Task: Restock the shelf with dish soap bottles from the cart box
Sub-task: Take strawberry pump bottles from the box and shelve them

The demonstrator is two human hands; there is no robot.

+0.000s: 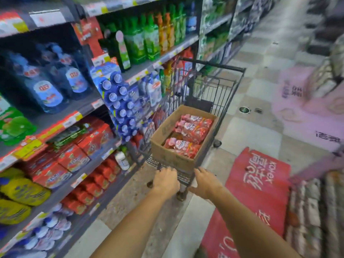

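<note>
A dark wire cart [219,86] stands in the aisle ahead of me. In it sits an open cardboard box [168,155] holding several red dish soap packs [191,130] lying flat. My left hand [164,180] grips the near edge of the cart, just below the box. My right hand [206,182] rests on the same edge to the right, fingers curled around the wire. On the left runs the shelf [61,125], stocked with blue, green, red and yellow cleaning products.
A red flattened carton [260,185] lies on the floor at the right. Pink wrapped packs [305,116] and stacked goods [316,211] line the right side. Hanging blue-capped packs [119,105] jut out from the shelf beside the cart. The tiled aisle stretches away beyond the cart.
</note>
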